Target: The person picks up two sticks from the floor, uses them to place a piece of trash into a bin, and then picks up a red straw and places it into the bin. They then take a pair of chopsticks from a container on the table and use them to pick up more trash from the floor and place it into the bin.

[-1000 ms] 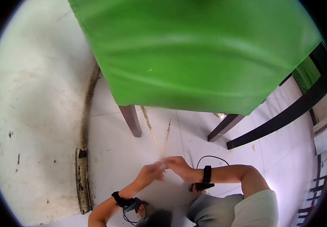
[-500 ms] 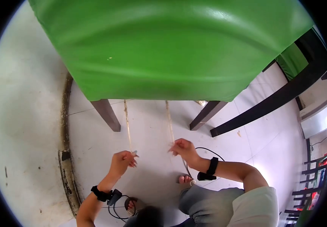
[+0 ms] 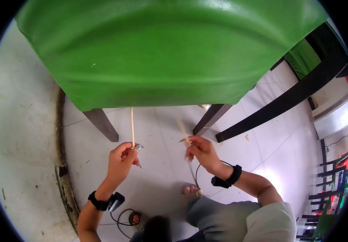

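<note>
A green vinyl-covered chair part (image 3: 141, 56) fills the top of the view, its lower edge above dark wooden legs. From under that edge a thin pale strip (image 3: 132, 125) runs down to my left hand (image 3: 121, 161), where thumb and fingers pinch its lower end. Pointed nail-like tips show at these fingers. My right hand (image 3: 206, 153) is closed around a second pale strip (image 3: 183, 128), which slants up toward the edge and is smeared by motion. The hands are apart, both below the chair's lower edge.
A dark curved chair leg (image 3: 278, 105) stretches along the right. A worn, dirty wall base (image 3: 63, 169) borders the left. Black cable (image 3: 119, 222) loops near my feet on the pale tiled floor (image 3: 162, 169). More chairs (image 3: 331, 181) stand at far right.
Both hands have moved up toward the chair's lower edge, the left also leftward, the right slightly rightward. The visible strips look shorter. The view has shifted a little.
</note>
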`<state>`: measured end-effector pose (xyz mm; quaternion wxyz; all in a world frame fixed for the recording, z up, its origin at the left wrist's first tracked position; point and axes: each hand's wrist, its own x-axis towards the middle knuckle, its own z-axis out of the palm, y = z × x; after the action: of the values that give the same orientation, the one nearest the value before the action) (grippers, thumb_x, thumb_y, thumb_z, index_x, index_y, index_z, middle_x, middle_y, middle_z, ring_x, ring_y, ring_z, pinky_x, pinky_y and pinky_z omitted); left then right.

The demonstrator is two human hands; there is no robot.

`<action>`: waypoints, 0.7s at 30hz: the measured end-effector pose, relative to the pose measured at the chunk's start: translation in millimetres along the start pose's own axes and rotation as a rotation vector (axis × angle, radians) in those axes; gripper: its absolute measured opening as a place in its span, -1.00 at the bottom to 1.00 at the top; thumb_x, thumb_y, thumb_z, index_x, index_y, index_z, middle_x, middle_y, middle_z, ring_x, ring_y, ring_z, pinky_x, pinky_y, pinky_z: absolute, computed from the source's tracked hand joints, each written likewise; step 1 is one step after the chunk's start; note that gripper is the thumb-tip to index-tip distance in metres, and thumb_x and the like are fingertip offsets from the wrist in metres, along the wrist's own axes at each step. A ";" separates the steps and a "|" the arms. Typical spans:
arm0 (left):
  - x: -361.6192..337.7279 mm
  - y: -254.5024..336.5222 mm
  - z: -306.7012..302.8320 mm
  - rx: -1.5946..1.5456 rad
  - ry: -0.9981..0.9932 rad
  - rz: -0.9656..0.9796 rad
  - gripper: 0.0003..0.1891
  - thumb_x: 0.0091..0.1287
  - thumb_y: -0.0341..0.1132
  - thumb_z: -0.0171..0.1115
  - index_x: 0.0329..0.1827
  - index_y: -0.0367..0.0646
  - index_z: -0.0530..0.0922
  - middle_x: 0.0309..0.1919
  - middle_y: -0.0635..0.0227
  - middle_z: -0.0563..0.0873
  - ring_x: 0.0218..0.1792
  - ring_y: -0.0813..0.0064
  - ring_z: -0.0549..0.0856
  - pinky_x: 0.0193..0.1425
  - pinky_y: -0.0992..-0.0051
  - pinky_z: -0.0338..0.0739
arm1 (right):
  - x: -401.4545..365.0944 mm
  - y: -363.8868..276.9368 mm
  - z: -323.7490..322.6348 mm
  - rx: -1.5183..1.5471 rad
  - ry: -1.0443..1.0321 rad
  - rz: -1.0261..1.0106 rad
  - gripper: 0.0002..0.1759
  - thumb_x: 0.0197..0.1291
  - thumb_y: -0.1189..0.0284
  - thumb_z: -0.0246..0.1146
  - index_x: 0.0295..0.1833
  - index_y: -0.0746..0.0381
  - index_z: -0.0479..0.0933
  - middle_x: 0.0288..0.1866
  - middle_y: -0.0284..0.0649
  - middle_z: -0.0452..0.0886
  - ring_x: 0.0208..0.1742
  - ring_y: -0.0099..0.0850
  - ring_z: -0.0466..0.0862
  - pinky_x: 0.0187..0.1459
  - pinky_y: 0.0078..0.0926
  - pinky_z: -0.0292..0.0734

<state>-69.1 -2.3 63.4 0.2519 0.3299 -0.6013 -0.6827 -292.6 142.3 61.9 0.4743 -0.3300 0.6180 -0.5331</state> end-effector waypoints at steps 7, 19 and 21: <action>-22.3 9.2 -11.9 0.017 0.094 0.018 -0.83 0.28 -0.43 0.02 -0.18 -0.36 0.50 -0.55 0.41 0.52 -0.57 0.70 0.50 -0.45 0.67 0.49 | 19.0 58.9 4.0 0.199 -0.001 0.409 -0.78 0.24 0.43 0.00 -0.08 0.31 0.40 -0.56 -0.27 0.45 -0.55 -0.52 0.44 -0.46 -0.59 0.36; 14.1 34.8 6.0 0.214 -0.077 0.110 -0.76 0.31 -0.44 -0.07 -0.07 -0.30 0.51 -0.73 0.50 0.41 -0.68 0.75 0.42 -0.60 0.71 0.33 | 38.6 -10.9 -7.3 0.288 0.380 -0.176 -0.93 0.27 0.46 -0.06 -0.22 0.23 0.28 -0.64 -0.38 0.29 -0.63 -0.62 0.30 -0.62 -0.67 0.21; 19.0 36.6 14.7 0.232 -0.127 0.088 -0.77 0.31 -0.44 -0.07 -0.07 -0.29 0.52 -0.74 0.50 0.41 -0.70 0.75 0.41 -0.62 0.70 0.33 | 38.5 -26.6 -5.0 0.279 0.336 -0.195 -0.91 0.26 0.49 -0.08 -0.18 0.26 0.28 -0.62 -0.38 0.30 -0.61 -0.63 0.29 -0.60 -0.68 0.21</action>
<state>-94.5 -12.2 97.6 0.2033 0.2863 -0.7047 -0.6165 -312.7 103.1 78.6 0.3522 -0.2261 0.5737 -0.7041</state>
